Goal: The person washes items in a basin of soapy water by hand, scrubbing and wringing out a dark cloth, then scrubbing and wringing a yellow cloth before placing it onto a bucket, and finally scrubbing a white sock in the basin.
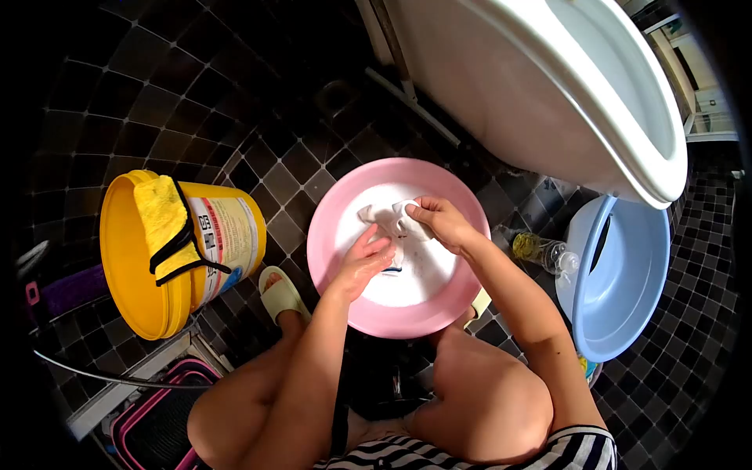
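Note:
A pink basin point(326, 205) of white suds point(423, 287) stands on the floor between my feet. Over the suds, the fingers of my right hand point(443, 222) pinch a small wet white cloth point(410, 221), perhaps a sock. Part of it hangs towards the water, and a dark-blue band shows lower down. My left hand point(365, 260) is beside the cloth on the left, wet, with its fingers stretched out and apart. Whether its fingertips touch the fabric is hard to tell.
On the left a yellow bucket point(249, 223) has a yellow cloth point(166, 218) over its rim. A light-blue basin point(630, 290) leans at the right, beside a clear bottle point(540, 251). A white washbasin point(533, 86) juts in above. Dark tiles point(282, 172) cover the floor.

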A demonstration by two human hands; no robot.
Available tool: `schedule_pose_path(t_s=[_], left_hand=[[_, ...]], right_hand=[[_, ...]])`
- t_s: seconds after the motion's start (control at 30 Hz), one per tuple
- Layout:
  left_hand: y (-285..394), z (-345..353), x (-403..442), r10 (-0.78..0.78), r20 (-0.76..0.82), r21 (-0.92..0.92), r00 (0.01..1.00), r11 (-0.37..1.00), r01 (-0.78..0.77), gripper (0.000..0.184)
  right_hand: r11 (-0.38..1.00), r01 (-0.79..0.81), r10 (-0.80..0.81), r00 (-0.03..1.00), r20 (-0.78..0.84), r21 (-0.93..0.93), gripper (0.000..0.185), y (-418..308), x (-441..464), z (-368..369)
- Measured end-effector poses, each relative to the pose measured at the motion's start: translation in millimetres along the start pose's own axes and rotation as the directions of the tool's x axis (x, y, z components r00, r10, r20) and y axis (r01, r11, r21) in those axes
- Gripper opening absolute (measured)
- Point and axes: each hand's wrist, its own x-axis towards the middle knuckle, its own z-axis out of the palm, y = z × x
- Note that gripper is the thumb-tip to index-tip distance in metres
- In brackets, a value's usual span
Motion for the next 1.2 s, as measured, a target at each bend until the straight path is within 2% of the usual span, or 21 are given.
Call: schedule_pose_path(t_s=[0.03, 0.1, 0.17, 0.2, 0.23, 0.3, 0.37, 0.4, 0.43, 0.5, 0.57, 0.63, 0.7, 0.77, 0.93, 1.0, 1.03, 1.1, 1.13, 1.17, 1.2], left_hand=[[-1, 2, 0, 0.021, 0.022, 0.081, 1.000, 0.996, -0.023, 0.083], [-15, -2, 13, 0.089, 0.011, 0.095, 0.996, 0.991, -0.090, 0.083], [-20, 2, 24, 0.288, -0.034, 0.387, 0.957, 0.887, -0.253, 0.073], [-20, 8, 24, 0.318, -0.077, 0.365, 0.945, 0.891, -0.270, 0.051], [-19, 12, 25, 0.317, -0.071, 0.363, 0.946, 0.891, -0.272, 0.051], [-13, 18, 23, 0.257, -0.052, 0.324, 0.965, 0.918, -0.227, 0.029], [-9, 28, 16, 0.224, -0.077, 0.270, 0.971, 0.943, -0.196, 0.023], [-7, 31, 14, 0.190, -0.102, 0.216, 0.977, 0.962, -0.164, 0.018], [-10, 29, 15, 0.190, -0.103, 0.215, 0.976, 0.963, -0.165, 0.018], [-13, 25, 17, 0.220, -0.108, 0.063, 0.969, 0.975, -0.215, 0.019], [-13, 21, 17, 0.219, -0.128, 0.079, 0.967, 0.974, -0.210, 0.020], [-13, 23, 19, 0.217, -0.142, 0.095, 0.966, 0.974, -0.205, 0.020], [-13, 25, 19, 0.200, -0.099, -0.017, 0.975, 0.979, -0.202, 0.021], [-12, 25, 19, 0.189, -0.095, 0.007, 0.977, 0.982, -0.189, 0.022], [-17, 27, 19, 0.216, -0.140, 0.141, 0.966, 0.970, -0.197, 0.026], [-21, 26, 20, 0.278, -0.144, 0.324, 0.950, 0.920, -0.220, 0.024], [-24, 27, 21, 0.278, -0.143, 0.325, 0.950, 0.920, -0.220, 0.024], [-28, 29, 23, 0.299, -0.147, 0.455, 0.943, 0.867, -0.204, 0.019], [-30, 31, 23, 0.345, -0.163, 0.488, 0.924, 0.843, -0.229, 0.013], [-30, 32, 24, 0.351, -0.159, 0.488, 0.923, 0.840, -0.235, 0.013], [-33, 32, 25, 0.390, -0.187, 0.478, 0.901, 0.838, -0.263, 0.015]], right_hand=[[1.000, -0.013, 0.013, 1.000, -0.004, 0.005, 0.020, 5, 1, 1], [0.969, -0.060, 0.048, 0.997, 0.055, 0.241, 0.020, 4, 0, 4], [0.967, -0.068, 0.063, 0.998, 0.026, 0.247, 0.022, -7, -9, 6], [0.973, -0.111, 0.101, 0.993, 0.059, 0.203, 0.023, -10, -11, 5], [0.975, -0.154, 0.141, 0.986, 0.091, 0.157, 0.023, -12, -12, 4], [0.973, -0.106, 0.093, 0.993, 0.072, 0.203, 0.026, -9, -10, 2], [0.990, 0.086, -0.104, 0.981, -0.165, -0.116, 0.033, -14, -12, 1], [0.909, 0.203, -0.317, 0.903, -0.290, -0.363, 0.040, 13, 3, -9], [0.909, 0.202, -0.317, 0.904, -0.289, -0.364, 0.040, 11, -3, -7], [0.711, 0.283, -0.546, 0.799, -0.253, -0.643, 0.042, 8, -18, 0], [0.736, 0.325, -0.523, 0.831, -0.193, -0.594, 0.041, 19, -25, 3], [0.814, 0.302, -0.382, 0.922, -0.065, -0.495, 0.039, 27, -31, 10], [0.816, 0.249, -0.354, 0.929, -0.110, -0.522, 0.034, 30, -38, 20], [0.912, 0.173, -0.225, 0.969, -0.100, -0.371, 0.027, 50, -26, 12], [0.882, 0.137, -0.215, 0.969, -0.126, -0.450, 0.022, 41, -31, 2], [0.835, 0.113, -0.244, 0.953, -0.178, -0.538, 0.018, 32, -36, 1], [0.836, 0.113, -0.244, 0.953, -0.179, -0.537, 0.018, 32, -37, 3], [0.669, 0.296, -0.526, 0.837, -0.152, -0.682, 0.014, 33, -40, 9], [0.674, 0.307, -0.532, 0.833, -0.154, -0.672, 0.015, 34, -40, 13], [0.801, 0.268, -0.416, 0.892, -0.176, -0.536, 0.016, 33, -43, 17], [0.821, 0.264, -0.384, 0.911, -0.149, -0.505, 0.016, 32, -45, 20]])
